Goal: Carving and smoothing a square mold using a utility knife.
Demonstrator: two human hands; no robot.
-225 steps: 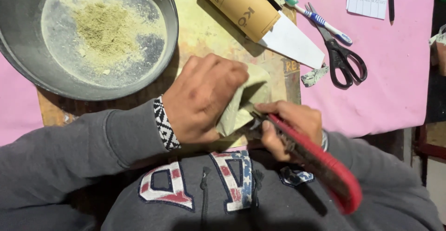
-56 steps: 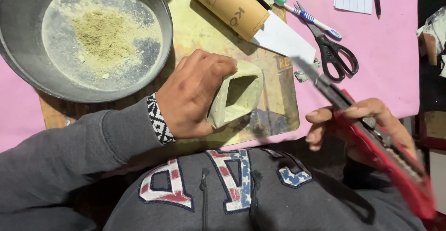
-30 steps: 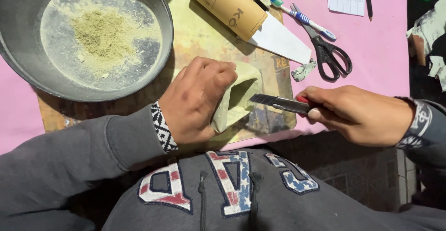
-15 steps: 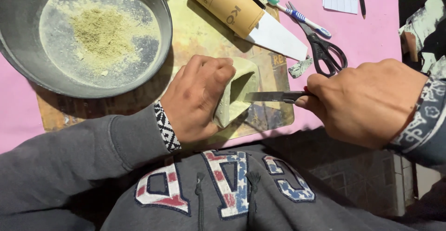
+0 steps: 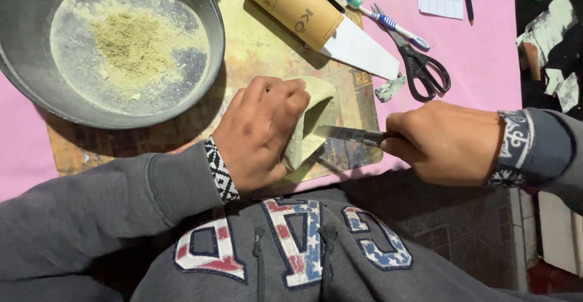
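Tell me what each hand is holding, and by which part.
Left hand grips the clay block around its outer side; right hand holds the knife by its handle.

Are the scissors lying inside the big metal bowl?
No, the scissors lie on the pink table cover to the right, while the metal bowl at upper left holds only greenish powder.
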